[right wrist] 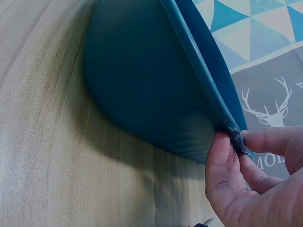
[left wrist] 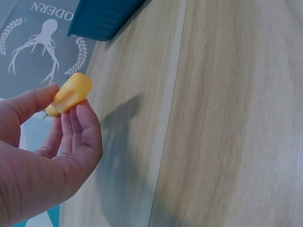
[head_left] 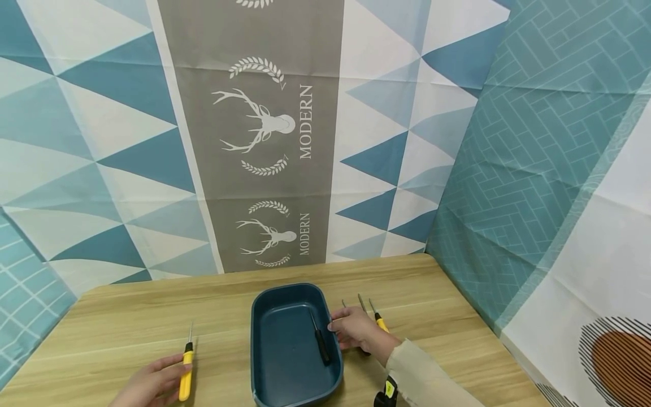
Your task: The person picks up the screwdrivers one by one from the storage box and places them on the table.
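Observation:
My left hand (head_left: 152,383) pinches a screwdriver by its yellow handle (head_left: 186,376), left of the bin. Its thin metal shaft points away from me, toward the wall. In the left wrist view the thumb and fingertips grip the yellow screwdriver handle (left wrist: 73,92) over the table. With my right hand (head_left: 358,329) I hold the right rim of a dark blue plastic bin (head_left: 285,302). The right wrist view has the thumb and fingers pinching the bin's rim (right wrist: 201,71). Inside the bin, along its right side, lies a black-handled screwdriver (head_left: 321,346).
Right of the bin, partly behind my right hand, lie several screwdrivers, one with a yellow handle (head_left: 381,323). A black item with a yellow-green label (head_left: 389,389) is beside my right sleeve. The wooden table (head_left: 127,316) backs onto patterned cloth (head_left: 274,34).

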{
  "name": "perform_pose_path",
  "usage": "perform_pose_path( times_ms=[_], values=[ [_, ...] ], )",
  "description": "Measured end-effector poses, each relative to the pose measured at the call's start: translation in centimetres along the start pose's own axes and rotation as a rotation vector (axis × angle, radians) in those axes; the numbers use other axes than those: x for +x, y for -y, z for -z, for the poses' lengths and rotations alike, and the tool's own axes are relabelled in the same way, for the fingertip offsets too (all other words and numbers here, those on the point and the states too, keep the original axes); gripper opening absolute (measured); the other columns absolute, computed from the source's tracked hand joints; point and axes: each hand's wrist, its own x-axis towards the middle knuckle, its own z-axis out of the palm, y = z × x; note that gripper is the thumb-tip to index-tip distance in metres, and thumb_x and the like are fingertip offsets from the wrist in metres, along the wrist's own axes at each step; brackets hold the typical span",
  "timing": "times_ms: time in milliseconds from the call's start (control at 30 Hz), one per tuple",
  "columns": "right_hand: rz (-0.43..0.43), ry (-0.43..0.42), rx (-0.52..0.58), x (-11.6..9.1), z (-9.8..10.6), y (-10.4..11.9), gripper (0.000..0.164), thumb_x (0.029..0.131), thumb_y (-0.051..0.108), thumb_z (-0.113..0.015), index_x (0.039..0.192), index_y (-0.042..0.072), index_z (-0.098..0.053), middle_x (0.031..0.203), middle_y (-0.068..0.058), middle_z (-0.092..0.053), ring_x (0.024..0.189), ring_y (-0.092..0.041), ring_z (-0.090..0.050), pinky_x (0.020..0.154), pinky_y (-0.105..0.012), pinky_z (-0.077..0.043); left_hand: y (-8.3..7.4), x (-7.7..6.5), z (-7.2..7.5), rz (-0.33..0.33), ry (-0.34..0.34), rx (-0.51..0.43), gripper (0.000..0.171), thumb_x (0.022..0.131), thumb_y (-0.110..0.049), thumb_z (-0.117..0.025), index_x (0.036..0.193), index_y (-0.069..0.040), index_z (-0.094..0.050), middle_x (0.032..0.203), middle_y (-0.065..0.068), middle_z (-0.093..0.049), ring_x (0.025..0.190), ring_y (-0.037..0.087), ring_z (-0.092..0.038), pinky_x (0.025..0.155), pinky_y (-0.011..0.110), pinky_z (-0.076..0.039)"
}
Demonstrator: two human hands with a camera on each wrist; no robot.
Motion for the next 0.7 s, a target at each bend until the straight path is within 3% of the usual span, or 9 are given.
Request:
perform_pose_path(
  times_ms=[200,433,700],
  values=[
    [0.004,0.001,0.006,0.0,0.0,-0.1,0.035,0.084,0.009,-0.064,0.116,-0.001,-0.056,0.079,-0.004,-0.061,0.062,-0.013,-0.055,0.054,-0.025,-0.052,0.4,0.2,0.7,0.058,-0.082,0.002,0.076,0.089,-0.026,-0.062,0.137,0.017,-0.022,0.096,0.002,-0.066,0.084,0.014,-0.064,0.078,0.035,-0.055],
    [0.001,0.003,0.008,0.0,0.0,-0.1,0.038,0.084,0.010,-0.064,0.119,-0.001,-0.055,0.078,-0.004,-0.060,0.062,-0.012,-0.055,0.053,-0.023,-0.051,1.0,0.0,1.7,0.072,-0.089,0.045,0.072,0.090,-0.027,-0.060,0.135,0.018,-0.026,0.095,0.006,-0.067,0.084,0.017,-0.065,0.077,0.036,-0.055],
    [-0.002,0.002,0.008,0.0,0.0,-0.1,0.037,0.084,0.010,-0.064,0.118,-0.001,-0.055,0.078,-0.004,-0.061,0.062,-0.012,-0.055,0.053,-0.024,-0.052,1.7,0.1,2.2,0.085,-0.097,0.025,0.071,0.090,-0.025,-0.061,0.135,0.017,-0.027,0.092,0.005,-0.068,0.084,0.020,-0.066,0.077,0.038,-0.055]
  ],
)
